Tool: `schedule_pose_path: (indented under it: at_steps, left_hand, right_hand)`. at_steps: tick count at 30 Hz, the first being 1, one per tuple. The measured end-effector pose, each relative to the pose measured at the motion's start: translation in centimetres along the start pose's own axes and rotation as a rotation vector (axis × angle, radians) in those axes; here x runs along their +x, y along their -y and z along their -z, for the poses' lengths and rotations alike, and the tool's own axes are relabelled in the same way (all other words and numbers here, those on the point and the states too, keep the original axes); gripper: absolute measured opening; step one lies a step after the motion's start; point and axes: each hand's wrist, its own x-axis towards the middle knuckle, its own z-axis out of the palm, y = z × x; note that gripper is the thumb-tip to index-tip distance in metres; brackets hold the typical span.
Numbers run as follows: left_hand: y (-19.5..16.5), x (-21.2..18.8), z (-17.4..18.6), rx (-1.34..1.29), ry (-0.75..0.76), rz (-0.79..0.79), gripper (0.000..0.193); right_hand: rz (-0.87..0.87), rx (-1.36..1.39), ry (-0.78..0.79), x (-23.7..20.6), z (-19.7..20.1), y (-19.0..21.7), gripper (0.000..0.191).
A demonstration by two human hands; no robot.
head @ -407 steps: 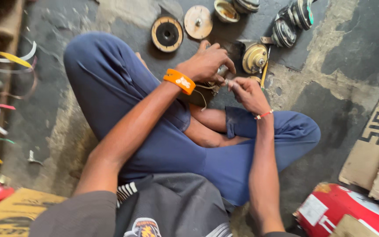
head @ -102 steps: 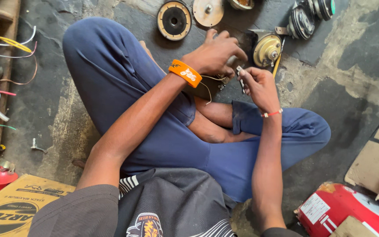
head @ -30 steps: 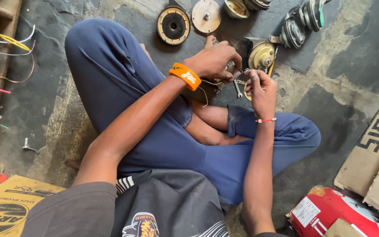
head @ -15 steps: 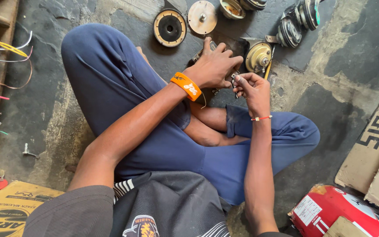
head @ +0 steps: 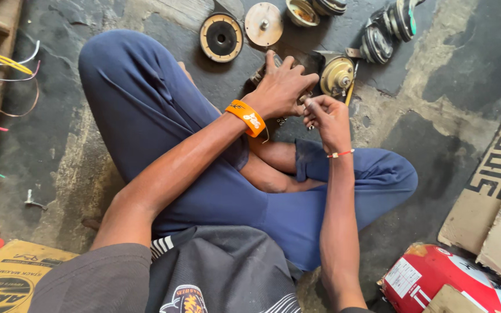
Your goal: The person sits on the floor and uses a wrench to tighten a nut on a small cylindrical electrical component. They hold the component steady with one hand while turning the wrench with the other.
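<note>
1. Head view: left hand (head: 282,87), orange wristband (head: 247,117) on its wrist, fingers curled down over a small dark part (head: 257,75) on the floor; part mostly hidden.
2. Right hand (head: 327,117) just beside it at 3 o'clock, fingertips pressed together; cannot tell what they pinch.
3. Brass-coloured motor housing (head: 337,75) at 12 o'clock of the right hand.
4. Round black disc (head: 221,37) at 11 o'clock of the left hand.

This is looking like a small repair workshop run on the floor: a stained, patched concrete floor (head: 447,75) is carrying round metal motor parts, a black-centred disc (head: 221,37), a flat plate (head: 264,24) and a brass-coloured housing (head: 337,75), while loose coloured wires (head: 7,64) are trailing at the left and flattened cardboard (head: 494,203) is lying at the right
</note>
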Motion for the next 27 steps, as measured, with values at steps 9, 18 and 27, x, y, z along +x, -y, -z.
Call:
schedule_pose_path:
  at_steps: [9, 18, 27]
  left_hand:
    - [0.6, 0.4, 1.0, -0.006, 0.009, 0.034, 0.043]
    - [0.7, 0.4, 1.6, 0.017, 0.040, 0.062, 0.049]
    - [0.6, 0.5, 1.4, 0.011, 0.053, 0.065, 0.047]
  right_hand:
    - [0.082, 0.026, -0.026, 0.9, -1.8, -0.1, 0.015]
    - [0.025, 0.071, 0.006, 1.4, -1.4, 0.8, 0.014]
    - [0.069, -0.038, 0.000, 1.3, -1.2, 0.7, 0.015]
